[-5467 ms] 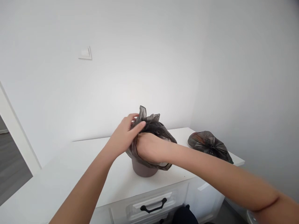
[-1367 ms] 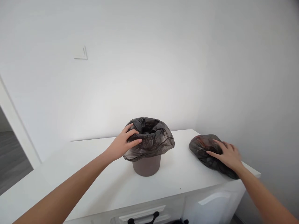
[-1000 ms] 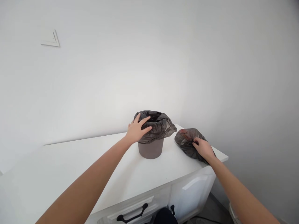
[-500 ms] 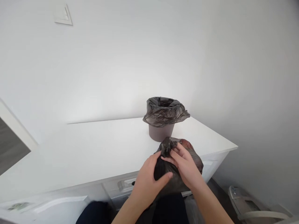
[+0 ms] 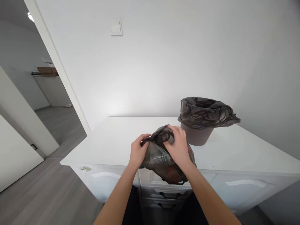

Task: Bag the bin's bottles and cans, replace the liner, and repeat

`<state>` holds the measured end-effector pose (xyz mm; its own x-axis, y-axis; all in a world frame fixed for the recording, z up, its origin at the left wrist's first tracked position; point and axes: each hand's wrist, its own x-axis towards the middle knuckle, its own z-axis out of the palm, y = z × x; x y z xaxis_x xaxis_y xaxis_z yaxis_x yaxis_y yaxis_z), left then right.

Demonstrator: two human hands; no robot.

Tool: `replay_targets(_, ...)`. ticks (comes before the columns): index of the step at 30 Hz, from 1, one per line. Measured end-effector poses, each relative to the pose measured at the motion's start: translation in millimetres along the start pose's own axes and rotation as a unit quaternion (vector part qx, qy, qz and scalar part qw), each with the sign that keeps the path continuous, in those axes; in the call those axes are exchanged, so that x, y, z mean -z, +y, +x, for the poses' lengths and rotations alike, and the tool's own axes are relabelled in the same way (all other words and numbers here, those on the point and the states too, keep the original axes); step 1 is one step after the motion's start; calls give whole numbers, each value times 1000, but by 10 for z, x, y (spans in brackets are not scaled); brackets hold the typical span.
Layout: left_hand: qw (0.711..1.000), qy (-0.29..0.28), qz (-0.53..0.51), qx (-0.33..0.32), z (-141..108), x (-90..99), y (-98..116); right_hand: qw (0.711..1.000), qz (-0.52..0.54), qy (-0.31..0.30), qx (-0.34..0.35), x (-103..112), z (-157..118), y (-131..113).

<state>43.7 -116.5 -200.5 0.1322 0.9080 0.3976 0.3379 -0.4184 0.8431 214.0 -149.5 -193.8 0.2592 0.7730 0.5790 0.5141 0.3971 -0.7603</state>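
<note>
A filled, dark translucent garbage bag (image 5: 159,159) hangs between my hands at the front edge of the white cabinet top. Its gathered neck is twisted near the top, and something reddish shows dimly through the plastic. My left hand (image 5: 139,150) pinches an end of the neck on the left side. On the right, my right hand (image 5: 177,145) curls its fingers and thumb round the bag's top. Behind and to the right stands a brownish trash can (image 5: 198,136), upright, with a dark bag liner (image 5: 206,120) folded over its rim.
The white cabinet (image 5: 122,150) has a drawer with black handles (image 5: 167,206) below my hands. A wall with a light switch (image 5: 116,28) rises behind it. At the left is a doorway with a white door (image 5: 16,156) and grey floor (image 5: 63,187).
My view has turned left, bringing the doorway into sight. My hands have moved apart, with the left now pinching one end of the bag's neck.
</note>
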Motion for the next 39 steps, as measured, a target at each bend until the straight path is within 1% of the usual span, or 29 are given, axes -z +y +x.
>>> replay_targets(2,1000,5,-4,-5,78,-2,-98,994,-104,-5,40,-51,147,131)
replay_targets(3,1000,8,-2,-9,113,-1,-142,990,-134,-17,51,-73,226,189)
replay_targets(5,1000,22,2,-14,164,16,-213,986,-153,-44,56,-108,363,272)
replay_targets(6,999,31,3,-16,178,34,-243,986,-148,-51,53,-120,413,297)
replay_targets(8,998,59,0,-15,178,87,-302,990,-124,-42,44,-137,463,323)
replay_targets(11,994,108,-11,-1,141,181,-399,997,-78,-1,25,-153,437,343)
replay_targets(15,983,175,-49,27,102,278,-543,999,-12,41,-20,-167,362,389)
replay_targets(19,970,219,-101,38,96,369,-667,996,22,75,-51,-151,366,451)
replay_targets(21,963,242,-113,48,92,419,-696,993,33,92,-60,-143,393,497)
replay_targets(24,952,281,-108,58,75,467,-655,994,10,85,-60,-175,424,550)
replay_targets(26,955,279,-87,54,62,465,-568,997,-45,65,-18,-240,423,530)
replay_targets(27,961,262,-72,52,57,454,-518,996,-79,47,19,-282,416,495)
replay_targets(28,970,234,-54,50,56,441,-471,991,-113,20,63,-326,406,447)
replay_targets(30,987,151,-8,49,63,421,-413,972,-175,-58,142,-404,388,325)
replay_targets(31,993,110,20,47,70,420,-411,960,-202,-95,168,-429,383,266)
replay_targets(32,995,82,48,42,78,429,-426,951,-222,-118,181,-441,383,217)
replay_targets(33,994,71,73,35,84,447,-454,947,-233,-126,182,-440,386,183)
replay_targets(34,993,77,90,27,86,473,-490,949,-233,-116,176,-427,391,170)
replay_targets(35,990,96,97,21,82,504,-526,957,-220,-94,164,-406,396,177)
replay_targets(37,985,149,85,21,52,565,-576,978,-162,-30,128,-363,401,249)
replay_targets(39,980,184,60,38,-2,599,-581,992,-86,39,85,-347,396,369)
